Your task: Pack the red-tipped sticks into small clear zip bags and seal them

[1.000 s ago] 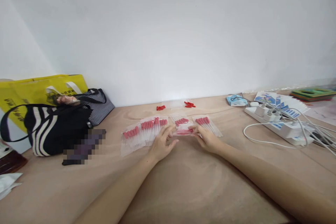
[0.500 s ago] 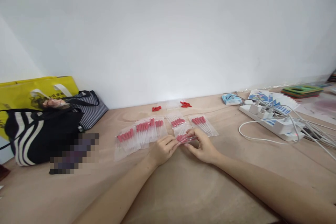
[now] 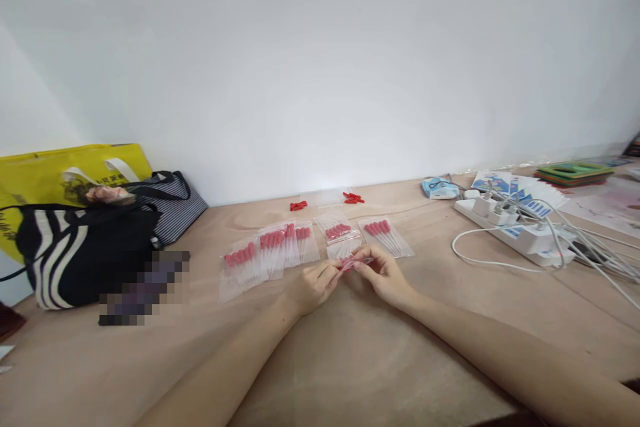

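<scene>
Between both hands, a small clear plastic bag (image 3: 349, 266) is pinched at its two sides, with something pinkish-red in or behind it. My left hand (image 3: 311, 285) closes on its left edge, and my right hand (image 3: 384, 275) grips its right part between thumb and fingers. Just beyond lie clear bags of red-ended white sticks, one (image 3: 338, 231) behind the hands and another (image 3: 385, 237) to the right. Several more such bags (image 3: 270, 250) overlap in a row to the left. Two small heaps of loose red pieces (image 3: 299, 205) (image 3: 353, 198) lie near the wall.
At the left stand a black bag with white stripes (image 3: 100, 260), a striped bag (image 3: 173, 207) and a yellow bag (image 3: 30, 173). A power strip (image 3: 520, 237) with tangled white cables, a blue mask packet (image 3: 439, 189) and stacked coloured sheets (image 3: 575, 173) are at the right.
My right hand's fingers have drawn in closer to my left hand, and the bag's right part, stretched out before, is now more gathered. The view has shifted slightly.
</scene>
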{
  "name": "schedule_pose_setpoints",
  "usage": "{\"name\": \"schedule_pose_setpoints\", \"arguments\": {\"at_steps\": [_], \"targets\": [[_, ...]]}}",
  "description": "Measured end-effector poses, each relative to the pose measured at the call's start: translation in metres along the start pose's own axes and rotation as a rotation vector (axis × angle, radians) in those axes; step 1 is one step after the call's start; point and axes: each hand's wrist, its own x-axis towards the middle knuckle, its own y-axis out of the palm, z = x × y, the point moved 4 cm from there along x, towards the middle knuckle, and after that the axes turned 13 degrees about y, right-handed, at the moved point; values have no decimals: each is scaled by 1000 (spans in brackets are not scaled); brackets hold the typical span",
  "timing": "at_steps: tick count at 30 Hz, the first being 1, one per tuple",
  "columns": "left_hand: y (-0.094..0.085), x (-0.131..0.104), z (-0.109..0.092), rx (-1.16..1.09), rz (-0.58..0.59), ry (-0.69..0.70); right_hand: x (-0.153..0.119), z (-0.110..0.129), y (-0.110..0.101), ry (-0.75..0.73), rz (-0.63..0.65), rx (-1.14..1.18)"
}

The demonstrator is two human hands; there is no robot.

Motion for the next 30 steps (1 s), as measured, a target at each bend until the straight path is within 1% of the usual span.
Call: {"name": "schedule_pose_setpoints", "arguments": {"at_steps": [3,7,10,12,15,19,23,27,30], "targets": [[-3,-2,0,36,-18,21,-1,3,-2,-19,6,8],[-10,-8,1,49,-82,97,-2,12,-3,-146,60,-15],[-10,-12,5,13,-80,119,0,15,-4,-224,56,-52],[-7,-13,9,19,-70,105,4,12,-5,-239,36,-62],[-1,-12,13,37,-39,79,13,2,-5,-191,17,-73],[9,-10,19,-16,34,-8,27,-16,-5,-65,-10,-118],[16,-11,26,-170,72,-122,34,-27,-5,19,-18,-183],[16,-14,32,-321,71,-282,35,-29,-7,75,-47,-247],[17,-16,35,-355,74,-385,34,-26,-7,78,-60,-259]]}}
